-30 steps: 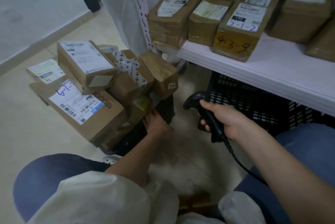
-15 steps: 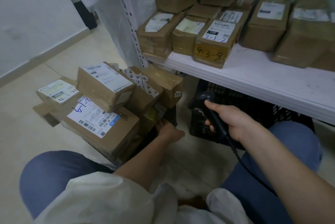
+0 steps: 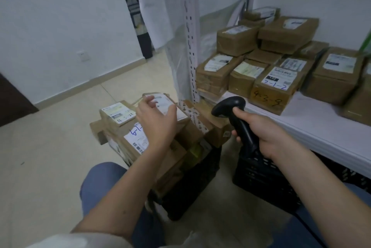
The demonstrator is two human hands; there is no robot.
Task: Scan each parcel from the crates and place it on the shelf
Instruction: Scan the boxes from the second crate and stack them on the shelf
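Since the earlier frames the left hand (image 3: 155, 122) had risen from low at the side of the crate (image 3: 192, 183) to the top of the heap, and the view had tipped upward with it. It now hovered with fingers spread and loosely curved over the topmost parcel (image 3: 168, 105), a labelled box; whether the fingertips touched the label could not be told, and nothing was gripped yet. The right hand (image 3: 261, 135) was wrapped firmly around the handle of the black scanner (image 3: 230, 107), whose head was turned toward the heap to its left.

Under and just left of the left hand lay more parcels: a large box with "6-" written in blue (image 3: 132, 141) and a smaller labelled one (image 3: 117, 113) beyond it. Below the right hand stood a second black crate (image 3: 261, 183); its contents were hidden.

Just beyond the right hand ran the white shelf (image 3: 313, 127), already carrying about a dozen boxes, among them one marked "4-3-9" (image 3: 271, 91). So a good share seemed shelved, while the heaped crate showed much remained. The step in hand looked like picking the top parcel for its scan.
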